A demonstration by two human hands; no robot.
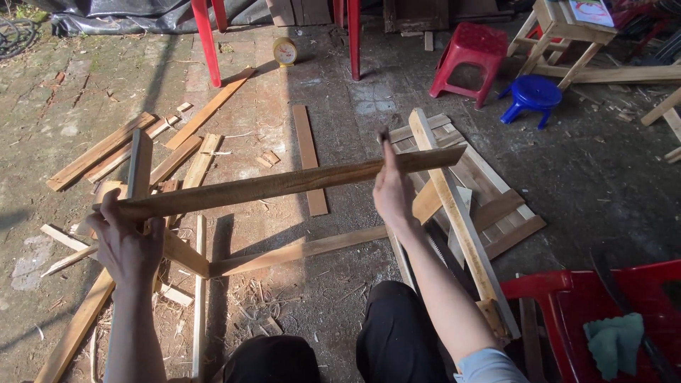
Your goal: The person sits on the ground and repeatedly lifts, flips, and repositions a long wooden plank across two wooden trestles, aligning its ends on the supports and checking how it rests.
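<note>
A: Hands, entry one. Left hand (126,245): closed round the near-left end of a long wooden slat (284,183), fingers wrapped over, knuckles toward the camera. Right hand (391,190): raised against the slat toward its far-right end, palm flat to it, thumb up; whether the fingers curl behind cannot be told.

B: Lie of the slat?

A: Held clear of the ground, spanning from hand to hand. Long axis runs left to right, rising slightly toward the right hand; a short length overhangs past that hand. Both hands touch it; the left sits lower and closer to the body.

B: Beneath and about the hands?

A: Under the right hand, a slatted wooden frame (489,213) flat on the ground. Under and beyond the left hand, loose offcuts (113,149). Between the hands, farther off, a single short board (309,159). Beside the right elbow, a red plastic chair (567,305) bearing a green cloth (614,344). Well beyond the right hand, a red stool (469,60) and a blue stool (532,96).
</note>
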